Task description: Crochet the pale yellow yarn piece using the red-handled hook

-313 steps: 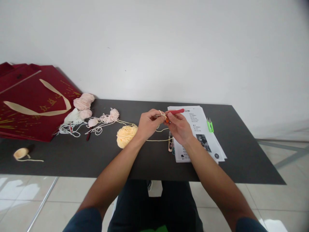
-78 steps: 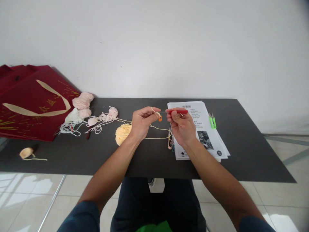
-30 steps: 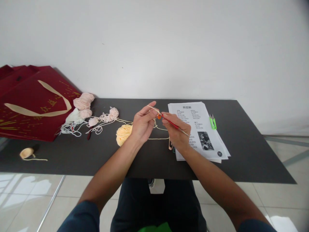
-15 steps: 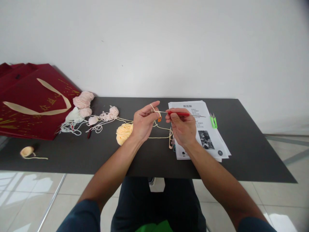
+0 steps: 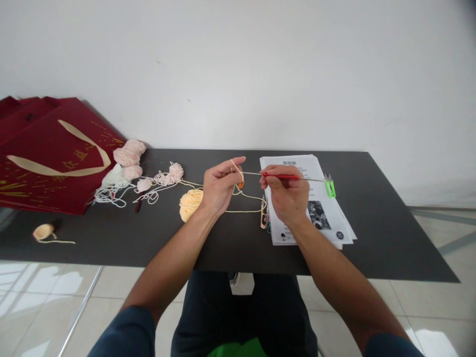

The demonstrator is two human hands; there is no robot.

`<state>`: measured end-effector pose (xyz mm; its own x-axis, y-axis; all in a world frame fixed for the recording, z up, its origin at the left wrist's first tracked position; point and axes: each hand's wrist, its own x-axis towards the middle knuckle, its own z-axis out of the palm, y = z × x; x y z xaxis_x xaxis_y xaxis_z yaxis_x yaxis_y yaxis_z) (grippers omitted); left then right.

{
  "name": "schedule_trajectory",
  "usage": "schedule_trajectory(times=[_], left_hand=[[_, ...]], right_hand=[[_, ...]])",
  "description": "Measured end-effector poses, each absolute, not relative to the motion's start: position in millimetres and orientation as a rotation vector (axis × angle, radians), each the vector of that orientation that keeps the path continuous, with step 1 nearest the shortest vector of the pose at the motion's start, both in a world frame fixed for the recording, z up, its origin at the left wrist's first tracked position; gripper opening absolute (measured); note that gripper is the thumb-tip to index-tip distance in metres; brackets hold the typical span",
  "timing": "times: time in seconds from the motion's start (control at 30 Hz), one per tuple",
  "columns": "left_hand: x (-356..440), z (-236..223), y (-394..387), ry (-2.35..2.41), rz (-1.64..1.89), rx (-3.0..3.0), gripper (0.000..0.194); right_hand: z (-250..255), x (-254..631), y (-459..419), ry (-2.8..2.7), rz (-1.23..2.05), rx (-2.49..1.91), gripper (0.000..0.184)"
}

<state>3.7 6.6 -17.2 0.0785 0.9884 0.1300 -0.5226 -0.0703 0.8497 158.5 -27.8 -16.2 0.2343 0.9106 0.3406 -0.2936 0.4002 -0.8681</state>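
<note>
My left hand (image 5: 219, 187) pinches a small piece of cream crochet work (image 5: 242, 176), with yarn looped over its raised index finger. An orange stitch marker (image 5: 241, 185) hangs from the piece. My right hand (image 5: 286, 191) is closed on a red-handled crochet hook (image 5: 282, 176), whose metal shaft points left to the crochet work; a thin metal end sticks out to the right. From the pale yellow yarn ball (image 5: 191, 204) beside my left wrist, a strand runs right along the table and bends back toward my left hand. My fingers partly hide the stitches.
Printed sheets (image 5: 297, 238) lie under my right hand, with green thread snips (image 5: 330, 187) at their right edge and a pink-handled tool (image 5: 264, 218) at their left. Pink yarn (image 5: 128, 152), a maroon bag (image 5: 48, 158) and a small cream crocheted cup (image 5: 43, 231) are on the left.
A second ago my hands were close together with the hook slanted; now it lies level and my right hand has drawn to the right. The orange marker has shifted slightly left and down.
</note>
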Motion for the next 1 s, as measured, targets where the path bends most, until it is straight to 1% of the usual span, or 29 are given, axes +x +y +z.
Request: schedule_trajectory(times=[0.13, 0.33, 0.6, 0.77, 0.93, 1.0], left_hand=[[1, -17, 7, 0.685, 1.386, 0.964, 0.032], [-4, -16, 8, 0.675, 1.260, 0.929, 0.028], [-8, -17, 10, 0.540, 1.134, 0.910, 0.025], [-5, -16, 6, 0.664, 1.272, 1.066, 0.032], [1, -18, 4, 0.791, 1.370, 1.147, 0.020], [2, -20, 3, 0.811, 1.378, 1.146, 0.018]], right_hand=[[-15, 161, -27, -1.020, 0.961, -0.721, 0.011], [-12, 165, -27, -0.995, 1.079, -0.722, 0.020], [-10, 168, -23, -0.818, 1.374, -0.697, 0.028], [-16, 162, -22, -0.680, 1.470, -0.677, 0.023], [-19, 154, -25, -0.647, 1.453, -0.698, 0.021], [-20, 150, -26, -0.625, 1.446, -0.687, 0.021]])
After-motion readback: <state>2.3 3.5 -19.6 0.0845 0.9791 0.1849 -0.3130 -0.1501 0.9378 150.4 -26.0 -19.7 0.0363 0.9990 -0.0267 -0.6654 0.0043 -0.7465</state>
